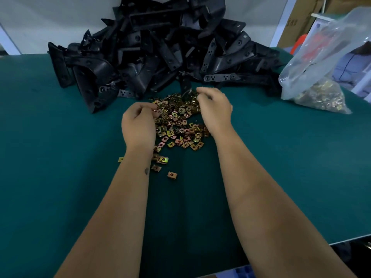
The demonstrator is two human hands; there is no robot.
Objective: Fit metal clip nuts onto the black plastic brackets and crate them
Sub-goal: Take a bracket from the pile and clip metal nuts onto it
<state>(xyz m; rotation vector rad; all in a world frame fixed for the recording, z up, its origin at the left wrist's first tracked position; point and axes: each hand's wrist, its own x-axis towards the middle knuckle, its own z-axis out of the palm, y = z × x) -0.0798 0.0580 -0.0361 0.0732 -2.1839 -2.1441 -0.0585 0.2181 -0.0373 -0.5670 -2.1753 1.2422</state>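
Counter point(60, 137): I see a dark green surface running under everything in view.
Brackets point(152, 47): black plastic, heaped in a loose pile at the far middle of the counter, lying at all angles.
Nuts point(178, 121): small brass-coloured clip nuts spread in a shallow heap just in front of the brackets, between my two hands; a few strays lie nearer me, beside the left forearm.
Left hand point(138, 123): fingers curled inward at the left edge of the nuts, tips at a nut near the heap's top left. I cannot tell whether a nut is actually pinched.
Right hand point(215, 109): fingers curled down over the far right edge of the nuts, close to a thin black piece that rises out of the heap toward the brackets. I cannot tell whether the fingers hold that piece or a nut.
Bag point(321, 63): clear plastic, at the far right of the counter, well apart from the hands, its bottom filled with more brass-coloured nuts.
Boxes point(301, 17): brown cardboard behind the bag, past the counter's far edge.
Crate: I note only a blue corner point(244, 271) at the near edge, too little to identify.
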